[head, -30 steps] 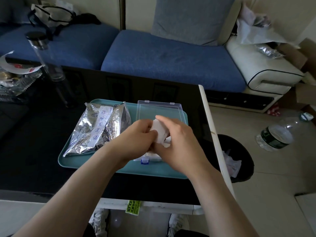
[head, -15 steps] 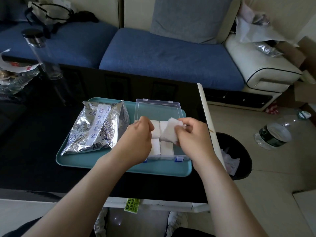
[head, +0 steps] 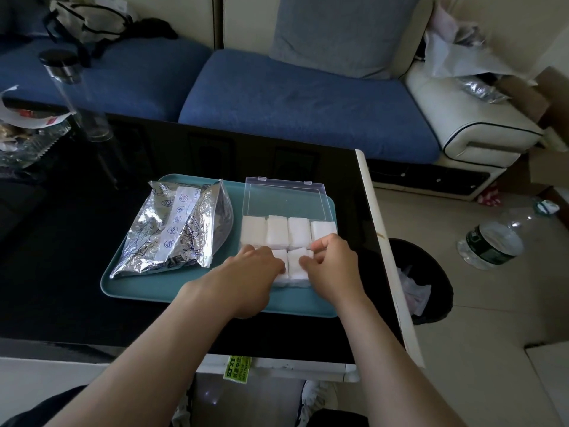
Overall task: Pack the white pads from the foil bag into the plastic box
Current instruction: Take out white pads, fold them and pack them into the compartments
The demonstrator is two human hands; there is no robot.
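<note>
Teal tray (head: pixel 138 288) on black table (head: pixel 61 257) holds foil bag (head: pixel 175 229) beside plastic box (head: pixel 283 198); left hand (head: pixel 252 269) and right hand (head: pixel 335 266), fingers bent, cover near white pads (head: pixel 277 234), grip unclear; blue sofa (head: pixel 292 103) behind.

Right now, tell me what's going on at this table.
A person is packing white pads into a clear plastic box that sits on a teal tray with its lid open. The far row holds four pads. The left hand and the right hand both touch pads in the near row, and whether the right one pinches a pad is unclear. The foil bag lies on the tray to the left of the box.
</note>
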